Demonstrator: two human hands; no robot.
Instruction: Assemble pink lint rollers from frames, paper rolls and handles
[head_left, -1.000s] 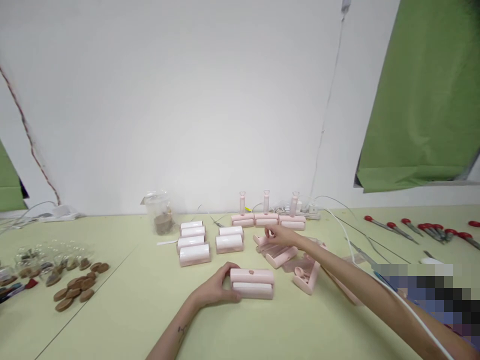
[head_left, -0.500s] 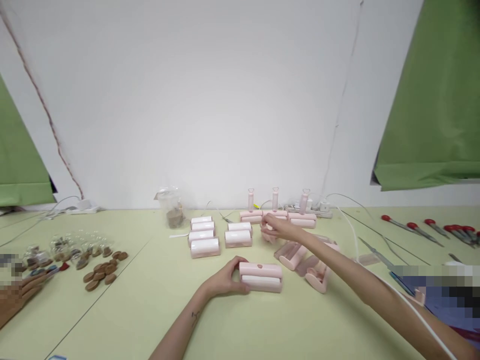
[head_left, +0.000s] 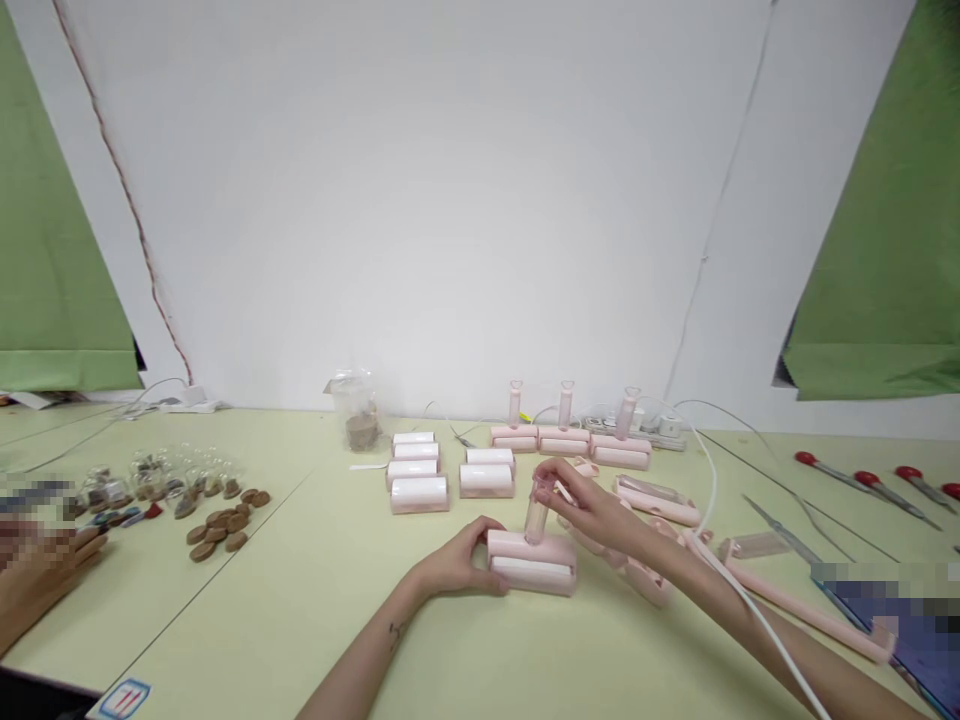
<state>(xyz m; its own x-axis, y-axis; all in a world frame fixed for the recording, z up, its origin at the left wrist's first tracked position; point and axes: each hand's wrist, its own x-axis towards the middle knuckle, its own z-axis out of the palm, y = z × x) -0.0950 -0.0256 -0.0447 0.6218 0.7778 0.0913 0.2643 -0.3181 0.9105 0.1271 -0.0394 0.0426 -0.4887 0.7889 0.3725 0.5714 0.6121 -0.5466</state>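
Note:
My left hand (head_left: 465,560) grips the left end of a pink roller head (head_left: 531,562) with a white roll along its front, lying on the table. My right hand (head_left: 574,495) pinches the top of a clear pinkish handle (head_left: 535,520), which stands upright with its lower end at the roller head's top. Behind stand three pink rollers with upright handles, one of them at the right (head_left: 621,450). White rolls in pink holders (head_left: 420,494) sit in two columns to the left. Loose pink parts (head_left: 656,500) lie beside and partly behind my right forearm.
Another person's hand (head_left: 52,560) is at the far left, near glass domes (head_left: 150,475) and brown discs (head_left: 217,528). A plastic bag (head_left: 360,415) stands near the wall. Scissors (head_left: 896,500) lie at the right. A white cable (head_left: 750,590) crosses my right forearm.
My right hand has come back toward me from the rear rollers and now holds a clear handle on the roller head. My left hand keeps its grip. The view has shifted slightly.

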